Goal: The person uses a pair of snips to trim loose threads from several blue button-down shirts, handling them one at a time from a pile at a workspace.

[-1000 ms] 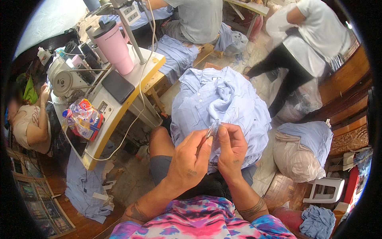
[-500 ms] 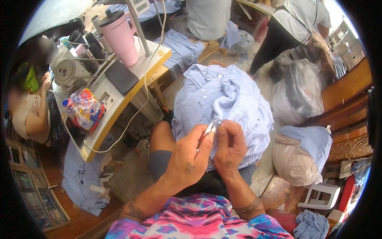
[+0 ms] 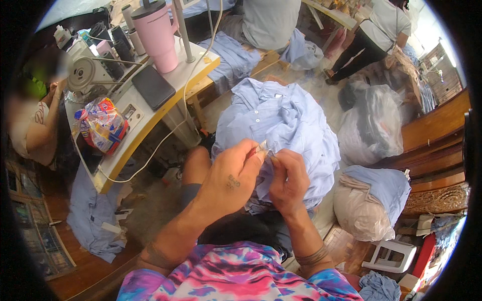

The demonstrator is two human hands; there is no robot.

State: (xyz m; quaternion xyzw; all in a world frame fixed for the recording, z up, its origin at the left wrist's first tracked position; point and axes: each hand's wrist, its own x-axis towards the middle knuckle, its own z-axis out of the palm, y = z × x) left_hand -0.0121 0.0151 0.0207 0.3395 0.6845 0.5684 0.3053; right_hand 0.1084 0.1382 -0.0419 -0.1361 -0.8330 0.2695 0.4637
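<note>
Both of my hands meet over a large rounded pile of light blue shirts (image 3: 311,125) on my lap, its top shirt showing a placket with white buttons. My left hand (image 3: 228,175) is closed, with thumb and forefinger pinching a small shiny whitish piece (image 3: 261,146), whose kind I cannot make out. Close beside it, my right hand (image 3: 290,180) has curled fingers, and its thumb and forefinger pinch at the piece's right end. The fingers hide most of the piece.
On the left, a sewing table (image 3: 108,175) holds a pink tumbler (image 3: 158,42), a black phone (image 3: 153,92) and a colourful plastic packet (image 3: 103,125). A white cable (image 3: 150,160) hangs off its edge. Stuffed bags (image 3: 369,200) and a white stool (image 3: 389,256) stand right. Other people are nearby.
The view has shifted slightly. My hands remain together, turned a little, and less of the shiny piece shows between the fingers. The standing person at the back right has moved farther off.
</note>
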